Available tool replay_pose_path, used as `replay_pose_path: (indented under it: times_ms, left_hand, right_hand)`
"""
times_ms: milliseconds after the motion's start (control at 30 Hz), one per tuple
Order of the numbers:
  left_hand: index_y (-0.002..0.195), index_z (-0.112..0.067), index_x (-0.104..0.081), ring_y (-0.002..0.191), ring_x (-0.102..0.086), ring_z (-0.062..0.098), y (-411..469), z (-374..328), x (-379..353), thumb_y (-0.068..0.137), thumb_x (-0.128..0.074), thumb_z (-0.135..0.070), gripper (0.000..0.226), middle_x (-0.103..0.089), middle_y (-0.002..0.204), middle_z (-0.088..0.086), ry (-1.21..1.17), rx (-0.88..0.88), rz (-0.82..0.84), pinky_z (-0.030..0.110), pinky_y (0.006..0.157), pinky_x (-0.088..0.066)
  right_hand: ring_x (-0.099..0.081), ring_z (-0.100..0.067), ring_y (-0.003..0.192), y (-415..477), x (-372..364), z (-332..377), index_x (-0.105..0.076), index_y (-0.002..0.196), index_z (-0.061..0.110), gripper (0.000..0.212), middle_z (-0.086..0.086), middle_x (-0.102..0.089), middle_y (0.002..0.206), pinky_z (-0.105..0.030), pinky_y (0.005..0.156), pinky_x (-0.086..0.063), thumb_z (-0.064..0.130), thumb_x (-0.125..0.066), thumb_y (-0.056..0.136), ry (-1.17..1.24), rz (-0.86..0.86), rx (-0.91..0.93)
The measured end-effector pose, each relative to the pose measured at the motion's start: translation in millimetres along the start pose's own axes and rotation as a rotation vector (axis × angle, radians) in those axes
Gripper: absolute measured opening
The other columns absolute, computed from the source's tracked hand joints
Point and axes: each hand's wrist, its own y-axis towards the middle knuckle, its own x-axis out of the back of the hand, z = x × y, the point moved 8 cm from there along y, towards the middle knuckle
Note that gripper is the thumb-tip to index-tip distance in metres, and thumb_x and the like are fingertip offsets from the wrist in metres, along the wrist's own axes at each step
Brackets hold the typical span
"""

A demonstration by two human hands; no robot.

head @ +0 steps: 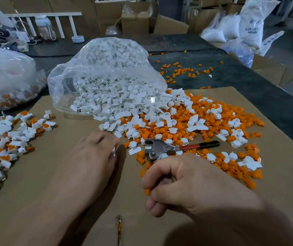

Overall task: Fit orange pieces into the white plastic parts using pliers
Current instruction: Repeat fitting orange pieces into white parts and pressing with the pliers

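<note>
My right hand (183, 181) is curled low on the cardboard and pinches an orange piece (147, 191) at its fingertips. Just beyond its knuckles the pliers (159, 148), with steel jaws and a red and black handle, lie untouched among loose parts. My left hand (92, 157) is blurred and stretches toward the near edge of the mixed pile of white plastic parts (135, 110) and orange pieces (204, 121). Something small and white shows at its thumb side. Whether it grips a part there is unclear.
An open clear bag of white parts (106, 71) lies behind the pile. Fitted white-and-orange parts (9, 139) are heaped at the left, with a second bag (5, 77) behind them. Brown cardboard (71, 174) covers the table. Boxes and sacks stand at the back.
</note>
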Motion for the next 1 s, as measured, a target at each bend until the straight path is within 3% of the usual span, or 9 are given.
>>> replay_pose_path:
  times_ms: [100,167,300,467,567,700,767,867,1000]
  left_hand:
    - [0.098,-0.039,-0.067,0.072,-0.051,0.001,-9.7,-16.1,4.4,0.081,-0.073,-0.026,0.022,-0.051,0.091,-0.022,-0.050,-0.067,0.070,0.015,0.060,-0.036]
    - [0.092,-0.043,-0.065,0.080,-0.052,-0.002,-13.7,-22.3,3.3,0.081,-0.072,-0.032,0.017,-0.049,0.088,-0.024,-0.130,-0.066,0.133,0.011,0.062,-0.032]
    - [0.089,-0.040,-0.061,0.096,-0.049,-0.006,-16.8,-31.3,1.5,0.083,-0.067,-0.034,0.011,-0.053,0.091,-0.023,-0.213,-0.048,0.170,0.010,0.068,-0.039]
    - [0.091,-0.043,-0.060,0.091,-0.053,-0.009,-17.2,-30.3,5.0,0.082,-0.069,-0.038,0.013,-0.058,0.096,-0.025,-0.297,0.014,0.130,0.016,0.060,-0.040]
    - [0.096,-0.042,-0.070,0.067,-0.064,0.004,-19.9,-23.7,-2.3,0.072,-0.080,-0.045,0.026,-0.071,0.081,-0.014,-0.751,0.236,0.157,0.026,0.061,-0.048]
    - [0.087,-0.009,-0.076,0.054,-0.060,0.018,-24.5,-41.4,-24.3,0.063,-0.089,-0.020,0.030,-0.065,0.071,0.016,-1.578,0.417,0.275,0.026,0.051,-0.052]
    - [0.085,-0.008,-0.076,0.057,-0.063,0.017,-22.5,-46.9,-25.5,0.054,-0.095,-0.021,0.039,-0.065,0.070,0.017,-1.705,0.424,0.302,0.023,0.050,-0.053]
    - [0.088,-0.008,-0.076,0.063,-0.067,0.018,-20.1,-46.2,-23.9,0.049,-0.097,-0.022,0.046,-0.068,0.073,0.016,-1.797,0.441,0.307,0.023,0.053,-0.056]
    - [0.090,-0.006,-0.076,0.059,-0.066,0.019,-20.9,-45.1,-24.3,0.052,-0.095,-0.019,0.044,-0.068,0.075,0.018,-1.777,0.456,0.291,0.024,0.053,-0.057]
  right_hand:
    - [-0.072,-0.007,0.076,3.0,0.9,-0.1,-0.067,0.087,0.028,0.022,0.005,-0.074,0.081,-0.024,0.074,-0.057,0.006,-0.064,0.089,-0.107,-0.048,0.006]
    - [-0.071,-0.003,0.074,3.6,1.7,2.7,-0.065,0.086,0.032,0.023,0.009,-0.074,0.080,-0.020,0.071,-0.057,0.009,-0.063,0.090,-0.148,-0.074,0.040]
    - [-0.072,-0.014,0.074,2.2,8.2,5.3,-0.066,0.087,0.030,0.020,0.000,-0.074,0.079,-0.031,0.075,-0.058,0.012,-0.061,0.092,-0.069,-0.129,0.140]
    - [-0.069,-0.024,0.064,1.6,15.4,10.5,-0.066,0.091,0.036,0.011,-0.010,-0.070,0.072,-0.039,0.064,-0.057,0.032,-0.059,0.083,0.108,-0.159,0.278]
    - [-0.065,-0.024,0.057,-0.5,21.1,15.3,-0.067,0.095,0.033,0.011,-0.011,-0.068,0.068,-0.041,0.057,-0.055,0.036,-0.061,0.086,0.178,-0.180,0.348]
    - [-0.064,-0.023,0.056,-4.2,25.8,20.8,-0.071,0.097,0.027,0.020,-0.011,-0.068,0.068,-0.039,0.055,-0.053,0.038,-0.068,0.081,0.300,-0.183,0.412]
    - [-0.065,-0.023,0.059,-5.7,25.0,23.8,-0.072,0.098,0.029,0.018,-0.011,-0.069,0.070,-0.039,0.059,-0.056,0.035,-0.067,0.082,0.300,-0.196,0.443]
    - [-0.067,-0.023,0.062,-6.2,21.6,24.3,-0.071,0.099,0.032,0.016,-0.009,-0.070,0.073,-0.052,0.061,-0.056,0.030,-0.061,0.087,0.210,-0.253,0.450]
    - [-0.066,-0.023,0.065,-8.4,17.3,24.7,-0.068,0.097,0.029,0.013,-0.006,-0.069,0.075,-0.051,0.062,-0.056,0.028,-0.057,0.090,0.109,-0.301,0.449]
